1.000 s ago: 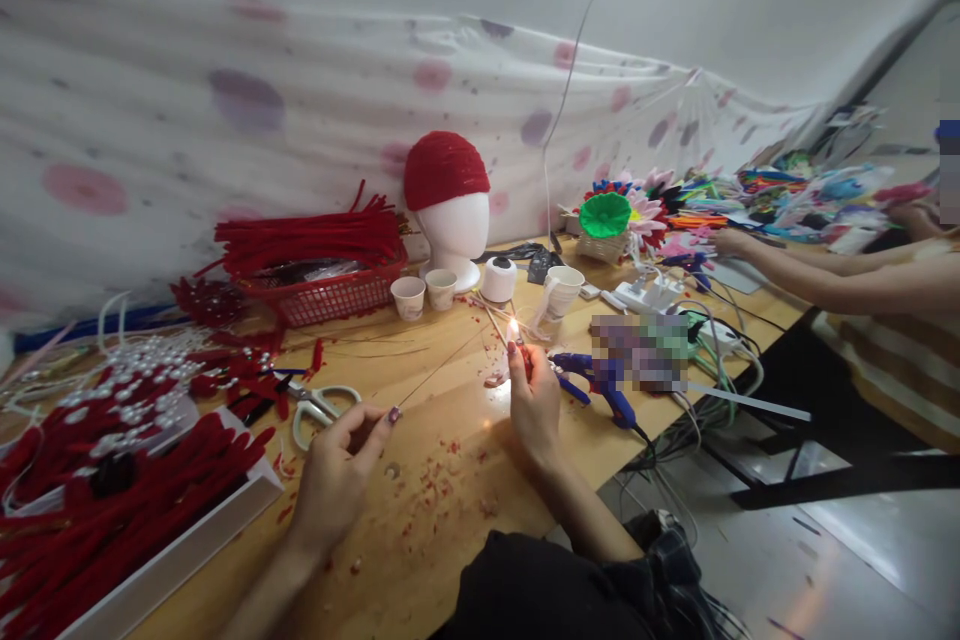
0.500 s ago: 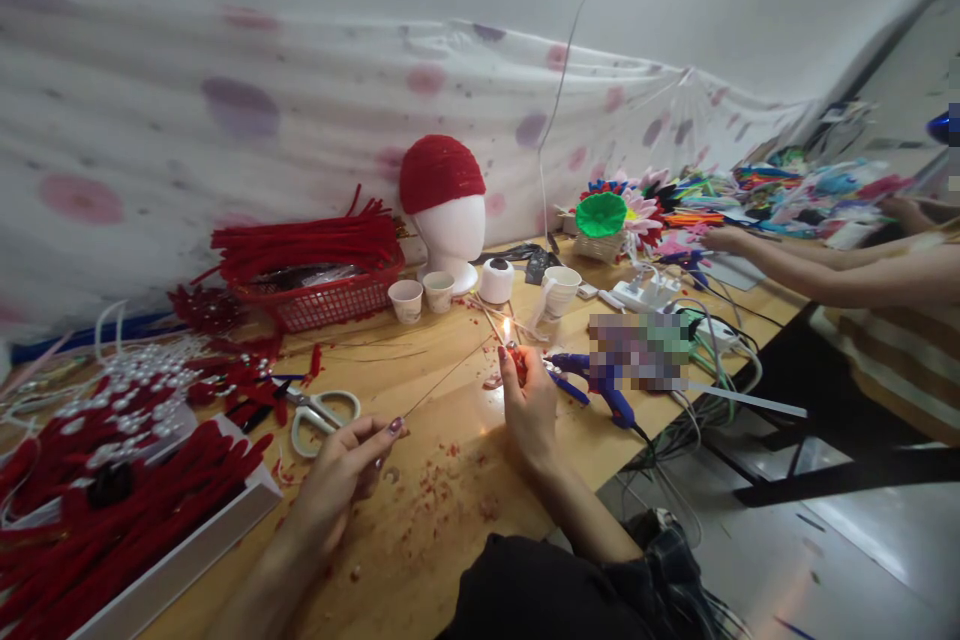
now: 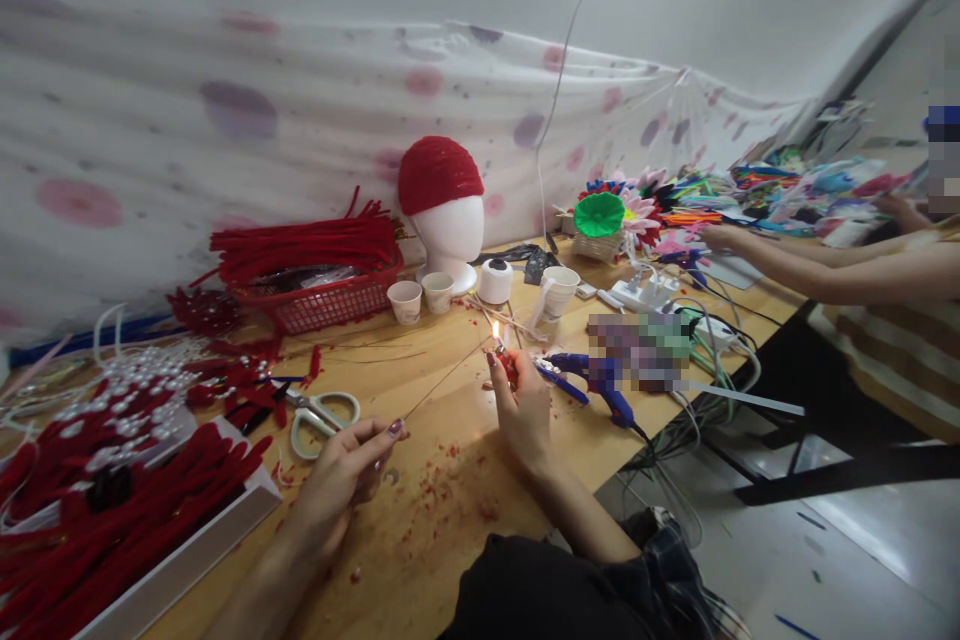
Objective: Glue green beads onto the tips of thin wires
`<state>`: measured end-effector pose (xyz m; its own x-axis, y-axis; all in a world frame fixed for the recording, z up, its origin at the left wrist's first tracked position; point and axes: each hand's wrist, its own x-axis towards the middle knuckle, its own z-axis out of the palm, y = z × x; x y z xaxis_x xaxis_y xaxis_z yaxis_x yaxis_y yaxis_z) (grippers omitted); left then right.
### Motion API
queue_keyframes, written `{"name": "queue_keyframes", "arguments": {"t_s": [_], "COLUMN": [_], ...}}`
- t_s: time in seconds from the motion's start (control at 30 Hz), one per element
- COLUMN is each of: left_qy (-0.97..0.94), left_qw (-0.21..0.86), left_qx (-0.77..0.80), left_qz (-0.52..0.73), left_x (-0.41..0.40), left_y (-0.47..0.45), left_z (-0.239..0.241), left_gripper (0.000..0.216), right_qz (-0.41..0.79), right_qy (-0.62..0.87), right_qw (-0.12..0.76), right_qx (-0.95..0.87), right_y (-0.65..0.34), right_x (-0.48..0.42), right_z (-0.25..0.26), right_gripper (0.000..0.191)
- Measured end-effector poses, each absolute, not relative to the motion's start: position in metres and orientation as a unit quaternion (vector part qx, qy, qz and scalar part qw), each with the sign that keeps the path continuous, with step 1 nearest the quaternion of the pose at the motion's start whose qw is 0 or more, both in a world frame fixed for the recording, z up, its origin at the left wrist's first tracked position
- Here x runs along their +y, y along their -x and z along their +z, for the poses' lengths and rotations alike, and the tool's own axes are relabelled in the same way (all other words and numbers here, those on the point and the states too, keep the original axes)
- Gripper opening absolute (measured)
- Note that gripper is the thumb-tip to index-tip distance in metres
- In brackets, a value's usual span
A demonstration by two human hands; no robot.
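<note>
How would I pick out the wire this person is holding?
Find the white foam head in a red cap. In front of it, the left hand pinches the wire, which slants up to the lit lighter in the right hand. Unlike the fuzzy red stems nearby, it is bare and hair-thin.

A light wooden table (image 3: 405, 560) runs from lower left toward the right edge, strewn at centre with small red fibre scraps (image 3: 442, 485). White-handled scissors (image 3: 324, 417) lie left of centre, a blue glue gun (image 3: 600, 385) right of centre; a red plastic basket (image 3: 330, 302), two paper cups (image 3: 406, 301) and a white mug (image 3: 559, 292) stand farther back.
</note>
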<state>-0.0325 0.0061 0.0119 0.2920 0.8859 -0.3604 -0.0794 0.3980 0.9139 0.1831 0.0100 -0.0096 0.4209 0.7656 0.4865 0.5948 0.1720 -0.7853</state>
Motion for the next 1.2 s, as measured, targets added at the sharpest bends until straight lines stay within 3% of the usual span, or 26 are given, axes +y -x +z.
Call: {"name": "queue_keyframes", "arguments": {"t_s": [0.33,0.67,0.97,1.2], "left_qy": [-0.425,-0.443,-0.442,-0.445], "left_qw": [0.684,0.655,0.652,0.644], "left_qx": [0.476,0.49,0.484,0.487], "left_qz": [0.353,0.366,0.381,0.388], "left_x": [0.0046,0.0037,0.003,0.0045], "left_y": [0.032,0.0293,0.0307,0.0306], "left_z": [0.0139,0.0158,0.0157,0.015], "left_gripper": [0.044,0.045,0.043,0.046], "right_qz": [0.038,0.123,0.089,0.115], "right_qy": [0.618,0.631,0.612,0.617], "right_qw": [0.527,0.598,0.524,0.543], "right_qx": [-0.583,-0.48,-0.586,-0.558], "right_y": [-0.1777,-0.1858,-0.1781,-0.1802], "right_x": [0.0068,0.0103,0.0054,0.0079], "right_z": [-0.0081,-0.0051,-0.0068,-0.0075], "right_gripper": [0.026,0.03,0.026,0.027]}}
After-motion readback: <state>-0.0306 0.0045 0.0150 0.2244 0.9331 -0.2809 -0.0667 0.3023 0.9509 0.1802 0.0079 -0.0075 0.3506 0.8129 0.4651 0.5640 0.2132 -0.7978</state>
